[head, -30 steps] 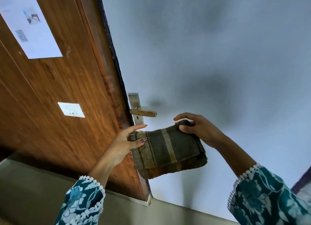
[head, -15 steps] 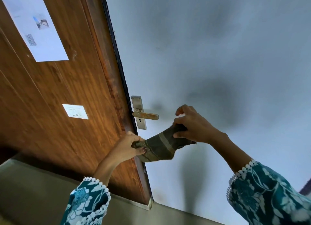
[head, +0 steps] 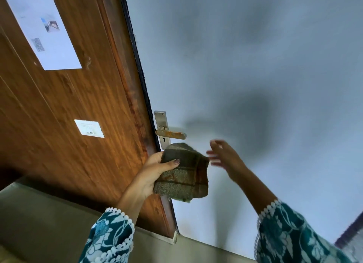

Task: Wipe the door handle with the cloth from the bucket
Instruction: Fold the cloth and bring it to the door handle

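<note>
The cloth (head: 181, 174) sat folded into a thick greenish-brown pad with paler stripes, held up in the air just below the door handle (head: 170, 134) and not touching it as far as I could see. My left hand (head: 155, 172) had it — thumb pressed across the front face, fingers wrapped behind, so the pad was pinched firmly along its left edge while the right edge hung free. The top of the fold rose close under the lower end of the metal backplate (head: 162, 128), overlapping it in my view. The handle itself was a lever pointing to the right, its surface blotched with rust, with a keyhole below it on the plate. My right hand (head: 224, 156) was off the cloth, just beside its free edge, fingers spread apart and blurred, holding nothing. Both wrists came out of teal floral sleeves (head: 110, 237) trimmed in white lace. Beyond the handle, the wooden door (head: 78, 97) filled the left of the view, its dark edge running diagonally — a large printed sheet (head: 42, 26) was stuck near the top and a small white label (head: 89, 128) lower down. A pale grey wall (head: 255, 56) took up the right, with soft shadows of the handle and hand across it.
</note>
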Motion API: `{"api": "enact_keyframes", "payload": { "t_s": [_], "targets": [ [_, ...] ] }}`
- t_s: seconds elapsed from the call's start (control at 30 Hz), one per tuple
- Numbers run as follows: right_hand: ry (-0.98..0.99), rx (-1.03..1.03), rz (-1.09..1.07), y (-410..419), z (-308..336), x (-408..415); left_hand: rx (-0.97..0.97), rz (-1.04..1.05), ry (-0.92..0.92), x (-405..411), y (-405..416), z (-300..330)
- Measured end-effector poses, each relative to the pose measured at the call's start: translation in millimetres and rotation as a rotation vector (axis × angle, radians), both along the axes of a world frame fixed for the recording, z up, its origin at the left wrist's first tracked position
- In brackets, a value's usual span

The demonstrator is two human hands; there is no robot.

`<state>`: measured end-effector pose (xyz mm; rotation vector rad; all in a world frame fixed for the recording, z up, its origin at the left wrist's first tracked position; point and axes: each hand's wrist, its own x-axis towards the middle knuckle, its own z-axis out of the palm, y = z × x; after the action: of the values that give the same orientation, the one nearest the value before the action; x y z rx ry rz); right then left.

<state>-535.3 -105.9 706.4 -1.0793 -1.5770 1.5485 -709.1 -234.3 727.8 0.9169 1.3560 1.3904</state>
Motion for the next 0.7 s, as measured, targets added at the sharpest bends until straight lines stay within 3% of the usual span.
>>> {"api": "enact_keyframes", "payload": {
  "t_s": [0.07, 0.13, 0.2, 0.27, 0.33, 0.4, 0.6, 0.7],
  "targets": [
    [0.026, -0.305, 0.115, -12.0, -29.6, 7.9, 0.005, 0.022, -0.028, -0.1, -2.1, -2.3],
    [0.036, -0.417, 0.199, -25.8, -39.3, 11.2, -0.005, 0.057, -0.027, -1.1, -2.4, -7.1],
    [-0.019, -0.193, 0.163, -35.0, -35.9, 8.3, -0.031, 0.091, 0.019, -0.2, -2.0, -13.3],
    [-0.171, 0.287, 0.085, -42.3, -20.7, 5.0, -0.046, 0.093, 0.089, 3.0, -0.5, -18.5],
    [-0.232, 0.64, 0.233, -47.8, -4.3, 1.2, -0.015, 0.065, 0.14, 7.8, 0.5, -20.5],
    [-0.305, 0.751, 0.397, -45.8, 0.4, -1.9, 0.021, 0.071, 0.195, 14.1, 1.0, -21.0],
    [-0.546, 0.817, 0.509, -24.0, 19.5, 5.5, 0.086, 0.167, 0.573, 20.0, -2.3, -18.4],
    [-0.57, 0.778, 0.638, -11.4, 33.9, 8.7, 0.041, -0.054, 0.457, 14.6, -3.2, -14.1]
  ]
}}
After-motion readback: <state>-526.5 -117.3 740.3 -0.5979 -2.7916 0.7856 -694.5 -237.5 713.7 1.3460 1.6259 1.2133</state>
